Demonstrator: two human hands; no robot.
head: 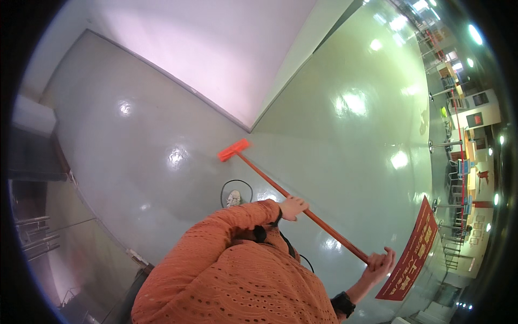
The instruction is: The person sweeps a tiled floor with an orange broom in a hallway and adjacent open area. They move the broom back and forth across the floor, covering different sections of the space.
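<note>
A long orange-red broom handle (263, 174) runs diagonally across the picture, with an orange broom head (234, 150) at its far end, low over or on the shiny grey floor near a wall corner. My left hand (293, 207) is on the middle of the handle, fingers over it. At the upper end of the handle, my right hand (378, 261) is closed around it, one finger sticking out. Bristles cannot be made out clearly.
A white wall corner (250, 128) juts out just beyond the broom head. A black cable (237, 180) loops around my shoe. On the right lies a red banner with writing (412, 255); barrier posts (445, 143), chairs and tables stand farther off. Metal rails are at the lower left.
</note>
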